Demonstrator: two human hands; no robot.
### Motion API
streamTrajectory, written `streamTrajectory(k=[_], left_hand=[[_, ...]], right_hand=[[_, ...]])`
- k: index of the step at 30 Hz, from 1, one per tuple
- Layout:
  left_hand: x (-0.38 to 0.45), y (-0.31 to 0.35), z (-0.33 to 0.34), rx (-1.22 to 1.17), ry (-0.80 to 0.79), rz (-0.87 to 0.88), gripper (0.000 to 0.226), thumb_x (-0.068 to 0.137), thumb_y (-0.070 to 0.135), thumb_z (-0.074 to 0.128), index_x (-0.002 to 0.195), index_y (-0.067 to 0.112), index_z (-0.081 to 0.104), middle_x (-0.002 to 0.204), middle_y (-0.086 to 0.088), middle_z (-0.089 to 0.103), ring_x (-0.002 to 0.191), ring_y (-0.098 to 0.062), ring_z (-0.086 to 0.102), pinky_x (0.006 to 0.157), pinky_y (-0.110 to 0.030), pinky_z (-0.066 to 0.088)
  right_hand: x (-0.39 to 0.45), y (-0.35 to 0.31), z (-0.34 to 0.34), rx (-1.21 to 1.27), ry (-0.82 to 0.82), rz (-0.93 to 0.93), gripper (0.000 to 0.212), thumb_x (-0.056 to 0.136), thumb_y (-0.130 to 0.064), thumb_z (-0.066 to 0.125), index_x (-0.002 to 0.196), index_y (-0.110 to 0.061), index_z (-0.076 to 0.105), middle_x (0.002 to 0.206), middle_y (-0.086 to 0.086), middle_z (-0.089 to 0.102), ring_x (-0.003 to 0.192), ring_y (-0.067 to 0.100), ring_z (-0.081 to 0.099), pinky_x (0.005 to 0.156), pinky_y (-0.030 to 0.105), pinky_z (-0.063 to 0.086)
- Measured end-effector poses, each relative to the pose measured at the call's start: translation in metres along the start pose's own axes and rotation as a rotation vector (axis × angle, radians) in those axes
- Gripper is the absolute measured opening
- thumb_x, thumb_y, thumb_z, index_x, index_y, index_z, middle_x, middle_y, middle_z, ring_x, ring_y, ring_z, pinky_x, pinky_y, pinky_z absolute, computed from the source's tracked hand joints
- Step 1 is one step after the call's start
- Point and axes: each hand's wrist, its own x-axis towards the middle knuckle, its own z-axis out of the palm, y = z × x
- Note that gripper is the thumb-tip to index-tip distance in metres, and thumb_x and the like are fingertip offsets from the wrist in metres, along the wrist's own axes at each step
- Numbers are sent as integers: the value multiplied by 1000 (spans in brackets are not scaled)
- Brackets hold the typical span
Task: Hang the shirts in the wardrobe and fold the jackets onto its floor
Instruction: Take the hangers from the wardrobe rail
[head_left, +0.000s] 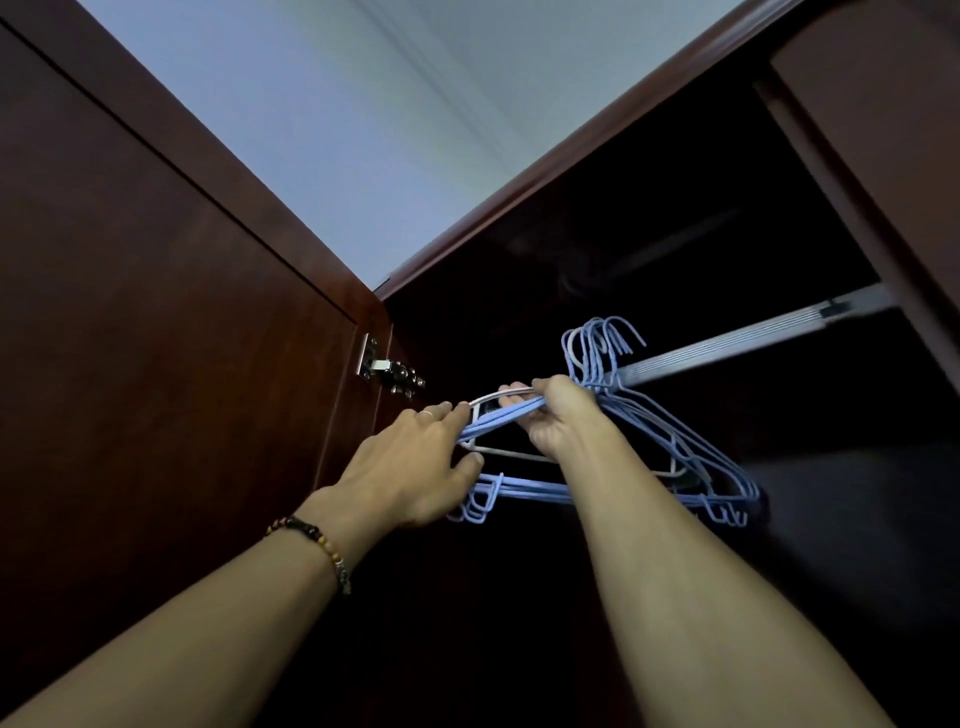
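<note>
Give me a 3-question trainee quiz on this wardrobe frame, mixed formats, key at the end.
1. True or false: the blue hangers have their hooks over the metal rail.
2. Multiple choice: what does the right hand grip? A) a shirt B) the upper wires of the hanger bunch C) the door hinge
3. Short answer: which wrist wears the beaded bracelet, and what is that hand doing?

Key:
1. True.
2. B.
3. The left wrist; the left hand pinches the left end of the hanger bunch between fingers and thumb.
</note>
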Motion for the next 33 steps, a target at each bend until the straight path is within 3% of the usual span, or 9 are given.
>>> streamTrajectory(k=[3,7,9,11,15,18,21,28,33], left_hand=[[-2,-5,-11,22,-17,-37,70,98,46,43,157,22,13,163,-2,18,146,-24,27,111,-44,36],[-20,-9,-35,78,-83,-81,71,96,48,47,156,25,18,154,-4,37,132,-29,45,98,-41,41],[-36,-10,-46,107,-105,-93,70,95,49,49,154,26,21,146,-6,44,128,-30,48,95,-42,42],[-61,-12,-57,135,-124,-110,67,94,50,50,152,28,25,142,-7,47,126,-31,49,95,-42,43],[-117,-14,-74,109,-154,-167,60,94,50,52,147,30,35,138,-7,51,124,-30,50,96,-42,43],[-161,-10,-87,90,-216,-215,58,94,51,53,147,33,37,137,-5,53,124,-28,51,96,-40,43],[-203,0,-100,89,-302,-240,58,94,51,54,148,37,36,137,-1,55,123,-25,53,96,-40,44],[-304,52,-141,132,-407,-329,57,93,52,55,146,41,38,131,5,58,121,-20,53,97,-40,44],[-395,95,-174,157,-437,-470,61,89,58,57,145,42,40,131,9,61,122,-18,55,96,-40,46]], right_hand=[[-12,1,11,27,-38,6,33,100,6,36,132,13,41,97,23,56,81,34,63,57,37,51],[-46,8,23,71,-111,42,35,99,9,38,133,13,39,118,28,55,113,43,60,70,39,54],[-71,13,29,90,-136,59,35,99,7,40,134,11,40,125,30,55,118,43,58,63,37,56],[-102,21,33,95,-143,92,30,100,5,41,129,11,43,121,30,57,116,43,60,57,35,56],[-167,38,30,123,-132,173,6,100,1,42,102,2,48,91,24,59,88,40,67,70,41,57],[-213,53,23,153,-92,257,5,99,0,43,103,-1,46,89,24,60,75,34,66,66,39,60],[-255,67,14,192,-64,338,6,99,1,43,104,1,46,91,24,60,75,34,67,61,38,61],[-368,72,-17,267,-83,500,3,100,0,43,99,-2,46,96,26,62,81,35,69,79,45,58],[-458,67,-35,282,-141,643,4,101,-2,42,102,-1,46,101,25,63,80,32,70,72,39,59]])
